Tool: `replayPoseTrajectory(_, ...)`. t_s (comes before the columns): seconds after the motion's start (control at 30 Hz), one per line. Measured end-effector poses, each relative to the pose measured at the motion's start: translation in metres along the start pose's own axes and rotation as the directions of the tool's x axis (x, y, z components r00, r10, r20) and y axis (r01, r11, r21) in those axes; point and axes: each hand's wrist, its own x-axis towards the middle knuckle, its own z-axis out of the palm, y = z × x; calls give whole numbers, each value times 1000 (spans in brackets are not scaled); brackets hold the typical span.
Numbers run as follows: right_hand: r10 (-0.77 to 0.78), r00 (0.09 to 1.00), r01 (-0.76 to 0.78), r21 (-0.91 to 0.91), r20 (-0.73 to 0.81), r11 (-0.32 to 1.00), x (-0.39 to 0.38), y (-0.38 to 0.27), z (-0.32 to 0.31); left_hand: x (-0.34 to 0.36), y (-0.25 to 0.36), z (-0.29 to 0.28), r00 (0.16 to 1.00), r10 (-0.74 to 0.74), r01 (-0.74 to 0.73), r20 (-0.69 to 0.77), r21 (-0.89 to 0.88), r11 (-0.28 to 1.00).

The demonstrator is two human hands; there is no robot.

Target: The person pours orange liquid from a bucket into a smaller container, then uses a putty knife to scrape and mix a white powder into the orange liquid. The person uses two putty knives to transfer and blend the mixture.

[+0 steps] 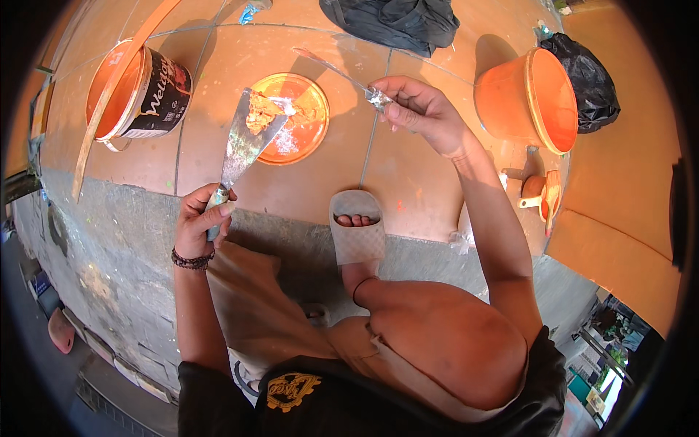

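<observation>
My left hand (200,222) grips the handle of a wide putty knife (239,149), its blade pointing up and away over a round orange lid (320,132). A lump of orange putty (262,111) sits on that blade near its broad end. On the lid lie more orange putty and some white powder. To the right of the lid, my right hand (429,120) pinches the worn, paint-spotted handle of a second putty knife (378,99). Its blade is seen nearly edge-on, pointing left toward the far side of the lid, apart from the first blade.
A black-labelled bucket (156,95) stands at the left, with a long wooden strip (109,95) across it. On the right are a tilted orange bucket (510,95), a black plastic bag (593,87) and small orange-stained tools (535,202). A dark cloth bundle (397,22) lies at the far edge.
</observation>
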Motion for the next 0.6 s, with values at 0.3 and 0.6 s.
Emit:
replayPoseTrajectory(0.3, -73, 997, 73, -11, 14, 997, 2, 22, 29, -9, 5, 19, 999, 19, -24, 42, 113, 993)
replayPoseTrajectory(0.6, -93, 994, 92, 22, 51, 996, 17, 21, 45, -14, 9, 17, 998, 60, -60, 3, 114, 992)
